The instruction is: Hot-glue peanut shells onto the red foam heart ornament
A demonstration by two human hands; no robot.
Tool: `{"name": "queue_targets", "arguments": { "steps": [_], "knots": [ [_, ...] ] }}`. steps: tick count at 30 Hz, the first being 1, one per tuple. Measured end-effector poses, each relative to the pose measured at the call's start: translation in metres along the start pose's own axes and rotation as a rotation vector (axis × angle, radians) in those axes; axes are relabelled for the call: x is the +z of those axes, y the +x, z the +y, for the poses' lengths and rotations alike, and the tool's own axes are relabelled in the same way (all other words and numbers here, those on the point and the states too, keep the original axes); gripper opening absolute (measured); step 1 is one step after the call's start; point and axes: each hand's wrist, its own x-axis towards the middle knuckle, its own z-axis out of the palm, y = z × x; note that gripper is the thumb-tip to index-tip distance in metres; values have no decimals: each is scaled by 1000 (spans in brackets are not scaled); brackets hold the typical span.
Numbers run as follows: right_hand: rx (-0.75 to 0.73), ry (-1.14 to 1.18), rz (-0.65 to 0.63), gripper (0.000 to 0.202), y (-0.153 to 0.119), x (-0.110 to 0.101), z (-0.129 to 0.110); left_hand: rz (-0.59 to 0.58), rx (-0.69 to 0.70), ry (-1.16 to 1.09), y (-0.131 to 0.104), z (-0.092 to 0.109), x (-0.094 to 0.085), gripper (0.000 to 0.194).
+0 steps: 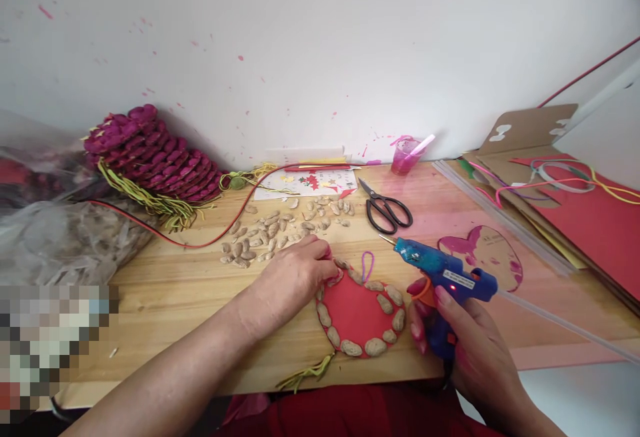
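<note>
A red heart-shaped card [356,310] lies on the table, edged with unshelled peanuts [351,347]. One more peanut [385,303] sits inside the right part of that edging. At the heart's upper left, my left hand [305,270] has its fingers closed on a peanut, partly hidden by the fingertips. My right hand [463,330] grips a blue glue gun [435,263] by its handle, fingers by the orange trigger. The gun's metal tip points left, above the heart. A purple loop [368,265] stands at the heart's top, and a yellow-green tassel [309,371] hangs from its bottom.
Loose peanuts [270,227] lie scattered behind my left hand. Beyond the heart are black scissors [387,209] and a pink-stained cup [404,155]. Purple-painted strung peanuts [155,153] and a plastic bag [65,237] occupy the left; cardboard [525,133] stands right.
</note>
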Motion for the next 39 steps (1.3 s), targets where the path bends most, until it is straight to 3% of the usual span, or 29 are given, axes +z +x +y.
{"name": "queue_targets", "arguments": {
  "steps": [32, 35, 39],
  "knots": [
    [-44, 66, -30, 29, 1, -1, 6, 54, -14, -104, -1, -6, 7, 25],
    [-41, 113, 0, 28, 1, 2, 4, 108, -93, -286, 0, -10, 5, 21],
    [-28, 108, -31, 31, 1, 0, 3, 221, -355, -431, 21, -20, -10, 17]
  ]
}}
